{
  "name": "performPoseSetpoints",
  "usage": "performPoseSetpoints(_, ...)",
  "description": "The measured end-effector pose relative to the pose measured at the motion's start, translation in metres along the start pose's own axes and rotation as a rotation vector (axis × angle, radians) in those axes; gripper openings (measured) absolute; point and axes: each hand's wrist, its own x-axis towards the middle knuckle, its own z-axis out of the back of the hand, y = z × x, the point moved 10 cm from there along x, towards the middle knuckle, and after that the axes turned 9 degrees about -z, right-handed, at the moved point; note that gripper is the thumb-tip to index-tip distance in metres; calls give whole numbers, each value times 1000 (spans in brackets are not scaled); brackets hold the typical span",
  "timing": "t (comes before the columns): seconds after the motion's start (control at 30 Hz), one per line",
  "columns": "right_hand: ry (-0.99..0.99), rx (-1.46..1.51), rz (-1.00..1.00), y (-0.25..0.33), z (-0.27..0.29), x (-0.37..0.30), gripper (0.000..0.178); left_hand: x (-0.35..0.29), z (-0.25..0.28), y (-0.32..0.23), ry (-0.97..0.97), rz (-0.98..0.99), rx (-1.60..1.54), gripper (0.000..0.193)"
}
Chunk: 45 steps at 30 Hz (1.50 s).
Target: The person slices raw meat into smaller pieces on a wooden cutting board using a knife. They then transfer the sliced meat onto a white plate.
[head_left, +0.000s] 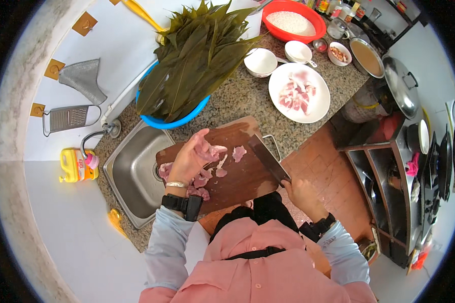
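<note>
Nearest my cam: wearer's pink shirt (258, 242), soft folds. Then the cutting board (240, 184), dark brown wood, approx. rectangular, L end over the smooth steel sink (131, 156). Raw meat pcs (199, 182), moist, pink & irregular, mostly at that end; one slice (239, 153) lies apart, nearer the cleaver (268, 160). Beyond: speckled stone counter (237, 98), blue basin (177, 122) heaped w/ long, ribbed green leaves (192, 65), round white plate (316, 110) w/ pale pink strips (298, 96). Farther, red bowl (318, 28) of white grain (290, 22).

Board hides part of sink; leaves hide most of basin's inside. Far bottles (337, 11) too small for me to ID.

L hand (187, 161): fingers half-curled, holding a meat chunk (210, 151) above the board; can't tell how tightly. R hand (302, 196): fingers wrapped round the cleaver's handle, flat dark blade at board's R end.
</note>
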Motion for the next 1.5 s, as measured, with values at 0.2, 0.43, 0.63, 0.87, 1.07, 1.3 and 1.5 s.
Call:
performPoseSetpoints(0.2,-7,-49,4,1,0,-1,27,-3,-18,6,226,2,65,54)
performPoseSetpoints(0.43,-5,-76,-16,-5,-4,0,28,-28,-62,-7,238,92,414,71)
performPoseSetpoints(0.63,-24,-48,13,1,0,-1,27,-32,-47,-21,239,2,591,79)
performPoseSetpoints(0.87,-23,-10,29,-1,-4,0,26,-35,-39,-19,214,-39,-10,79)
performPoseSetpoints(1.07,-4,-26,16,-1,-4,0,26,-36,-30,-11,128,-51,-17,59)
performPoseSetpoints(1.3,5,-24,-11,-2,-4,0,27,-40,-21,4,111,80,-122,54)
performPoseSetpoints(1.5,11,-24,-35,-2,-3,0,27,-47,-39,1,192,102,-349,62)
